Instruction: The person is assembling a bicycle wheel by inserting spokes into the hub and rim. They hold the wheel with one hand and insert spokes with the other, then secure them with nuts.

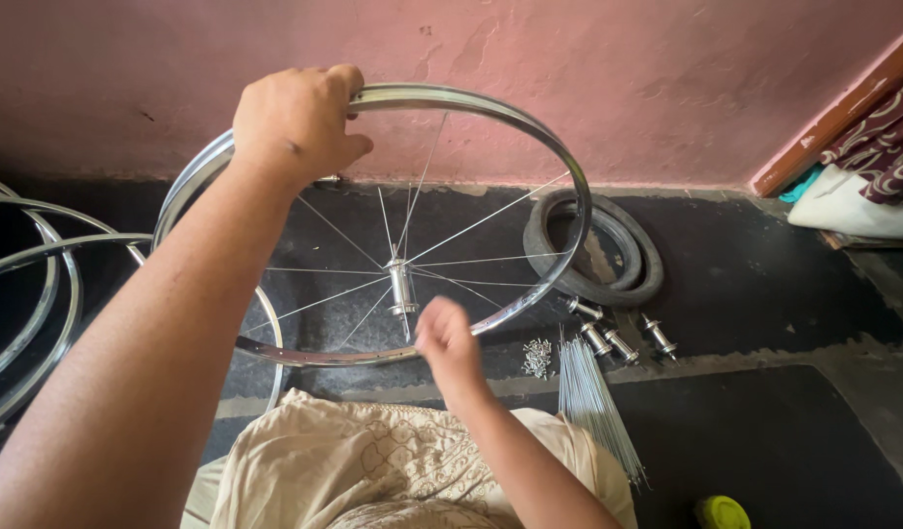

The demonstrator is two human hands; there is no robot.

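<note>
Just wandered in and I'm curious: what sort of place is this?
Probably a small bicycle wheel-building or repair spot, worked on the floor. A left hand holds a spoked rim, loose spokes and hubs lie on the dark floor, and spare rims sit nearby.

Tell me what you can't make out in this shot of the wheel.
Head view only:
- Right hand: blurred, so what its fingers pinch is unclear.
- Rim top: covered by the left hand.
- Spare rims: cut by the left edge.
- Small nipples: too small to count.
- Yellow cap: cut by the bottom edge.
</note>
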